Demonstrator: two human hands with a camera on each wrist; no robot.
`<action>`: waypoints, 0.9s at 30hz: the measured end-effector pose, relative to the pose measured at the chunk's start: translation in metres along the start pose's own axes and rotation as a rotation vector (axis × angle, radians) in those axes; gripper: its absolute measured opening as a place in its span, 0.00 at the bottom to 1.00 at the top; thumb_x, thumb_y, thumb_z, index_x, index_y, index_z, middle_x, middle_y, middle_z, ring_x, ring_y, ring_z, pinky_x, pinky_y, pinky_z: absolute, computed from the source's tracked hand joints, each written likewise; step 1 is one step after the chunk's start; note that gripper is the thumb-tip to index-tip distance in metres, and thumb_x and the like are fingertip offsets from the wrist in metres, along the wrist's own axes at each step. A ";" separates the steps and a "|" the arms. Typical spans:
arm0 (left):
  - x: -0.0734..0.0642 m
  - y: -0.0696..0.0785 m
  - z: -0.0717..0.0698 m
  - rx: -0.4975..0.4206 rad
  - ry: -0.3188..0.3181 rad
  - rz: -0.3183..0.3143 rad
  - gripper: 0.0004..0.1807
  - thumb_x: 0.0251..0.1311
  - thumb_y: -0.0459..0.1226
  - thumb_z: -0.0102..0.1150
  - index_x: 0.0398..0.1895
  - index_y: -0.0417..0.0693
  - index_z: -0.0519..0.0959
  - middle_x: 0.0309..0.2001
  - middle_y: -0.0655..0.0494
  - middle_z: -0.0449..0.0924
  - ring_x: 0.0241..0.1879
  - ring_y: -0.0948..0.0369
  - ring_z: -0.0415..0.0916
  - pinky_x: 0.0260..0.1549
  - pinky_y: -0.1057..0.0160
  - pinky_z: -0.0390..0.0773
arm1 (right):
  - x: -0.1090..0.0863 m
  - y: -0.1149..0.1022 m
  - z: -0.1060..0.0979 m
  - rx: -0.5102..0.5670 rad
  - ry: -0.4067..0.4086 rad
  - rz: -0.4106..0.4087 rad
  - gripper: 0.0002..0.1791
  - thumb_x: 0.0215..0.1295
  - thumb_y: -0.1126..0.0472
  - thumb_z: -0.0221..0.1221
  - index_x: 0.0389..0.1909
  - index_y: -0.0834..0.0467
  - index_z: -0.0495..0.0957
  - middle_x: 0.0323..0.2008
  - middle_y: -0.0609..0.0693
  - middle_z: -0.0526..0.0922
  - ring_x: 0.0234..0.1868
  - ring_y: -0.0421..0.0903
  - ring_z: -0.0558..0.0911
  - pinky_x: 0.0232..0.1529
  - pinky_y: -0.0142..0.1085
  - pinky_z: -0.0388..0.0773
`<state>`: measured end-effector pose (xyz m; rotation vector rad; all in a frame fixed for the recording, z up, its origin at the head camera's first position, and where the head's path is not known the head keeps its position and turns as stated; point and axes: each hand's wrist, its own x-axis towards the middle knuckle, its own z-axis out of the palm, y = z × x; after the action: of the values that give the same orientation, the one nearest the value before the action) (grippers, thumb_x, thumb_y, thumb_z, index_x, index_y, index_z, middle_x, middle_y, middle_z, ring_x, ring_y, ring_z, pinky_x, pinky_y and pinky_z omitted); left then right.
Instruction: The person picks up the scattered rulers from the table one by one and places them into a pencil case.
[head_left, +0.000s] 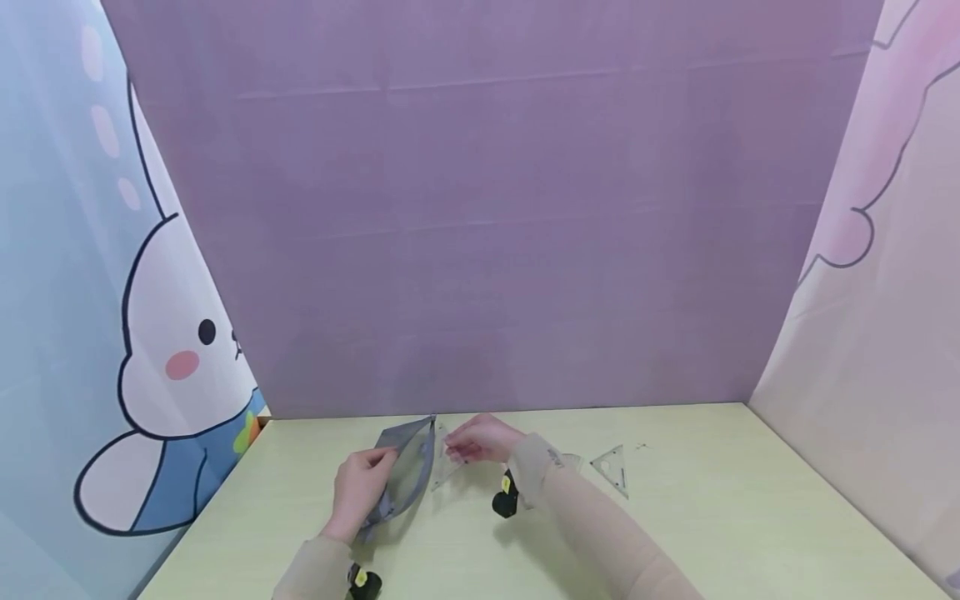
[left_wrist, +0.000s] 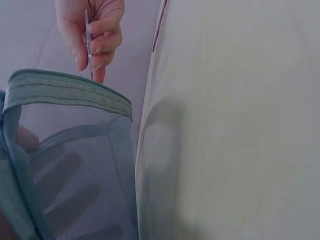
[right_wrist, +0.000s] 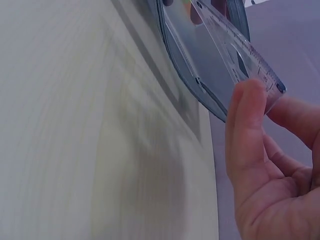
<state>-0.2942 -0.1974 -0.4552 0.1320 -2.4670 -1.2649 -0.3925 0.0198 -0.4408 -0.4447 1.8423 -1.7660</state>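
My left hand grips the near side of a grey-blue mesh zipper pouch, holding it up with its mouth gaping to the right. Through the mesh, the left wrist view shows fingers spread behind the pouch wall. Between thumb and fingers, my right hand pinches a clear plastic set square by one corner. In the right wrist view, the set square's far end overlaps the pouch opening, where a zipper pull hangs at the rim.
A second clear set square lies on the pale wooden table to the right of the right forearm. Beside it, a clear rounded piece is partly hidden by the sleeve. A purple cloth wall rises at the table's back edge.
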 end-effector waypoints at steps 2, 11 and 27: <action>0.000 0.000 0.000 0.002 0.003 0.002 0.14 0.63 0.40 0.57 0.45 0.43 0.85 0.42 0.48 0.85 0.22 0.61 0.68 0.25 0.61 0.68 | 0.001 0.000 0.002 0.003 -0.001 -0.005 0.14 0.65 0.71 0.56 0.46 0.79 0.75 0.25 0.52 0.84 0.24 0.40 0.81 0.28 0.30 0.77; -0.001 0.002 0.001 0.022 0.009 -0.004 0.14 0.63 0.41 0.57 0.44 0.44 0.85 0.44 0.47 0.85 0.28 0.61 0.73 0.29 0.61 0.70 | 0.008 0.003 0.011 0.008 0.008 0.019 0.12 0.63 0.71 0.58 0.43 0.78 0.78 0.23 0.52 0.83 0.23 0.40 0.81 0.26 0.29 0.76; -0.003 0.005 -0.001 0.023 0.013 0.009 0.14 0.63 0.41 0.56 0.44 0.44 0.86 0.38 0.50 0.86 0.25 0.62 0.71 0.27 0.61 0.70 | 0.021 0.001 0.026 -0.023 0.042 0.022 0.12 0.62 0.73 0.57 0.43 0.78 0.78 0.24 0.54 0.83 0.23 0.42 0.81 0.27 0.30 0.78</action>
<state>-0.2907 -0.1945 -0.4518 0.1342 -2.4692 -1.2277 -0.3939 -0.0138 -0.4449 -0.3969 1.8914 -1.7532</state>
